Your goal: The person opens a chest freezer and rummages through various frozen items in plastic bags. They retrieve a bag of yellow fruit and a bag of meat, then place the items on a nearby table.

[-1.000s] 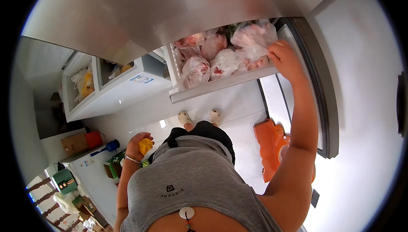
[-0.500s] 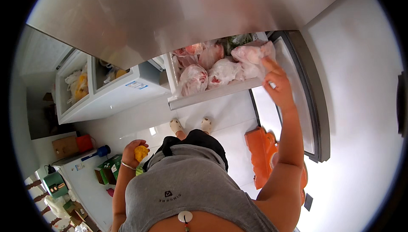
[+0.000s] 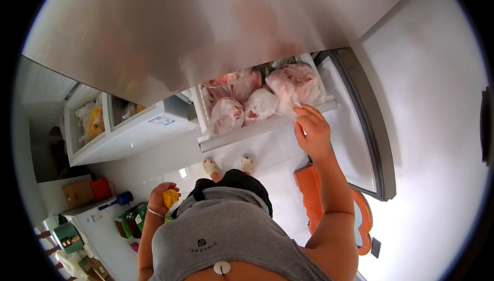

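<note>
A freezer drawer (image 3: 267,128) stands pulled out, holding several knotted clear plastic bags of reddish frozen meat. At its right end, my right hand (image 3: 312,129) pinches the gathered tail of one bag of meat (image 3: 292,83), which lies in the drawer. Beside it are a smaller white-wrapped bag (image 3: 260,105) and another bag with red meat (image 3: 226,116). Low at my left side, my left hand (image 3: 161,197) is closed around a lumpy yellow thing (image 3: 171,197) whose kind I cannot make out.
The freezer door (image 3: 378,132) hangs open on the right. A steel fridge front (image 3: 206,23) overhangs the drawer. At the left is an open white door with bins (image 3: 139,132). An orange-framed piece (image 3: 303,193) stands at the right, and a green box (image 3: 135,219) sits at the lower left.
My right hand has come down and left from the bag's top to its gathered tail. The bag has turned and settled toward the drawer's front. My left hand keeps its yellow thing.
</note>
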A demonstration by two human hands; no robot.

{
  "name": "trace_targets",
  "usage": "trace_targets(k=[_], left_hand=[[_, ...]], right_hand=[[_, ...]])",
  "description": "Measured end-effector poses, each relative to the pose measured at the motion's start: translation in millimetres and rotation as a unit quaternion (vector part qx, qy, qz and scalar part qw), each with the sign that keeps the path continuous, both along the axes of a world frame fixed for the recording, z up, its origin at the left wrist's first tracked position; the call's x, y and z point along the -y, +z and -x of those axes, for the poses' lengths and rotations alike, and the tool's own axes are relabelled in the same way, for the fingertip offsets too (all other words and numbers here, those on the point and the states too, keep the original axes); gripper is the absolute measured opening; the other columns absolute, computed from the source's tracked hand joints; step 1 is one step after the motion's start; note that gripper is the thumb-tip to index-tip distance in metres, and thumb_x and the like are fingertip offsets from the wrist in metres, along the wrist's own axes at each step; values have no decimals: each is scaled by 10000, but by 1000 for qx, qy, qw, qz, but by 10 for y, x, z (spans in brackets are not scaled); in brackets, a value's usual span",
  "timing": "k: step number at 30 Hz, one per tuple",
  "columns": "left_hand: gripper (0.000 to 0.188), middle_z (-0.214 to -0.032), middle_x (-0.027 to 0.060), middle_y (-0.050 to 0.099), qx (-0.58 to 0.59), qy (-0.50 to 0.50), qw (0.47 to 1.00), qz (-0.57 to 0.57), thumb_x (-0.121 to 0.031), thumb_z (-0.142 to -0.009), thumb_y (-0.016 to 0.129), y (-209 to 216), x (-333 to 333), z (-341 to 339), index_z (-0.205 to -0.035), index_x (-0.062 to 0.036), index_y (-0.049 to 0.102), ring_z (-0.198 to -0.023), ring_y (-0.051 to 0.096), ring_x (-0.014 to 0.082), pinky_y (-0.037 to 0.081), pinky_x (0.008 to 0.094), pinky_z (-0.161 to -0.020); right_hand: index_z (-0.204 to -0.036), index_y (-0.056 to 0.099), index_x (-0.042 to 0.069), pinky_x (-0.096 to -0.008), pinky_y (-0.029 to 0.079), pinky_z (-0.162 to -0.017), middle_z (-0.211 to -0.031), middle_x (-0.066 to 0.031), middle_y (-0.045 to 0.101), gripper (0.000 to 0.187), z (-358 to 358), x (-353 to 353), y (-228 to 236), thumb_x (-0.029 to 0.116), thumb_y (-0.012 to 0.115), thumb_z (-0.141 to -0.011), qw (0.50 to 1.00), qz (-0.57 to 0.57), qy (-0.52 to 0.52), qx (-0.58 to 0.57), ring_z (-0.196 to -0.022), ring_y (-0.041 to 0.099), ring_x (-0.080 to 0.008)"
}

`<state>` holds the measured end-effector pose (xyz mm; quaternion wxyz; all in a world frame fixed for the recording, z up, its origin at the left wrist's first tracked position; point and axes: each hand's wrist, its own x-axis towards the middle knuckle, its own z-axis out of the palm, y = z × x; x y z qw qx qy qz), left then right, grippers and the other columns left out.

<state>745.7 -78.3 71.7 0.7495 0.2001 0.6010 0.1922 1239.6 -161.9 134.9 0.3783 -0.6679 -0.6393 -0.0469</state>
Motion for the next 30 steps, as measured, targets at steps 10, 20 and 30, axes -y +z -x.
trace_targets(k=[10, 20, 30], left_hand=[[269, -832, 139, 647, -27, -17, 999, 17, -234, -855, 547, 13, -7, 7, -934, 17, 603, -722, 640, 275, 530, 350, -605], [278, -848, 142, 648, -30, -71, 997, 1, -236, -859, 545, 145, -162, -240, -944, 22, 605, -739, 644, 276, 533, 345, -621], [258, -858, 146, 644, -7, -78, 997, 20, -225, -860, 554, 54, -105, -198, -931, 18, 602, -766, 643, 266, 537, 344, -659]], right_hand=[[-882, 578, 0, -401, 447, -882, -1046, -138, 625, 113, -145, -438, -7, -1, 599, -771, 998, -6, 18, -64, -1068, 553, -329], [-1144, 587, 104, -376, 359, -1020, -1240, -60, 541, 384, -684, -1428, -407, 47, 551, -766, 974, 55, -6, 219, -1235, 417, -286], [-932, 645, 40, -337, 474, -676, -853, -102, 645, 168, 152, -306, 92, 4, 605, -773, 979, -74, -24, -189, -723, 596, -249]])
